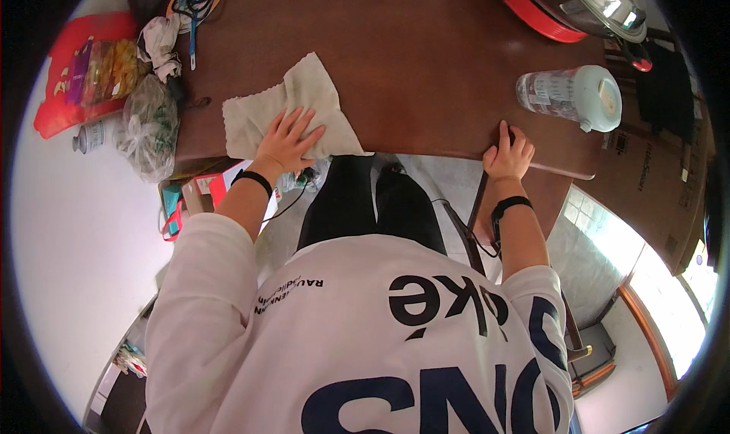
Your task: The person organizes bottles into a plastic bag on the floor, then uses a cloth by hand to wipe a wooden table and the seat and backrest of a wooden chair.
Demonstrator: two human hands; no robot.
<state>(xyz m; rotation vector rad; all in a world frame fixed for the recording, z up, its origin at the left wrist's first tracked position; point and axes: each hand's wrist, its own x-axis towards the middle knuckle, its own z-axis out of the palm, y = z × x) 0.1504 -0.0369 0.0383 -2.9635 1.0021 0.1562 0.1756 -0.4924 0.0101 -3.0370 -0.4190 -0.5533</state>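
My left hand (288,142) lies flat with spread fingers on a beige cloth (311,92), near the front edge of a brown wooden table (410,63). The cloth is spread out with a few folds, one corner pointing to the far side. My right hand (509,153) rests on the table's front edge, fingers apart, holding nothing. Just beyond it a clear plastic jar with a pale lid (547,93) lies on its side or leans in the fisheye view; I cannot tell which.
At the left stand a knotted clear plastic bag (149,120), a red bag (57,97) with packaged food and a crumpled white cloth (159,43). A red-rimmed pan with a glass lid (599,6) is at the far right. Cardboard boxes (650,189) stand beyond the table's right end.
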